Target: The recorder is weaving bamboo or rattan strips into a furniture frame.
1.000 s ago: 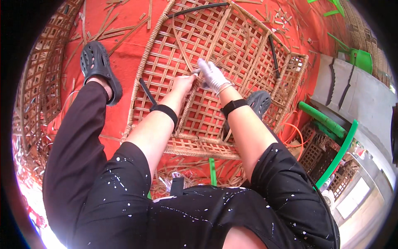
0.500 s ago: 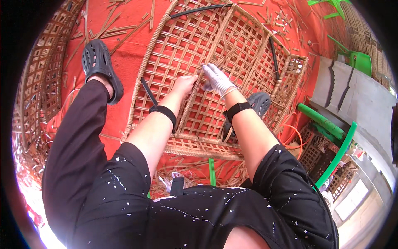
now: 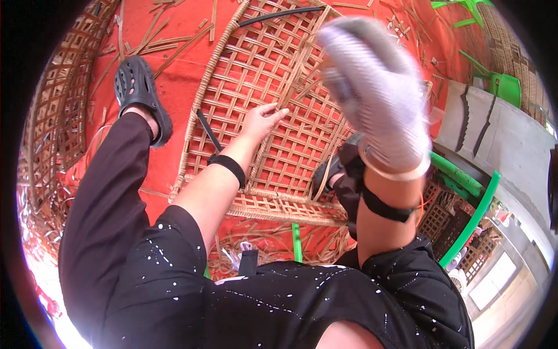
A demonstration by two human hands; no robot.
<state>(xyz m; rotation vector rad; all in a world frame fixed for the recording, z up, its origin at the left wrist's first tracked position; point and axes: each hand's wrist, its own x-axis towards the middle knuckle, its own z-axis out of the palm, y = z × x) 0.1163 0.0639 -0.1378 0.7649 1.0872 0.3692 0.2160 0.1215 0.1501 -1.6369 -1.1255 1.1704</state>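
A woven cane panel with an open lattice and wrapped rim lies in front of me on the red ground cover. My bare left hand is over its middle rib, thumb and forefinger extended with a small gap between their tips. My right hand, in a whitish knitted glove, is raised high above the panel's right half and looks large and blurred. Its fingers are curled; whatever they hold is hidden or smeared. Dark strips are fixed at the panel's corners. My shoe rests at its lower right part.
Loose cane strips litter the red cover. Another woven panel stands at the left. To the right are a green curved bar, a grey sheet and a green stool.
My right hand has lifted from the middle rib, up and to the right toward me. The left hand stays by the rib, its fingers now more visible.
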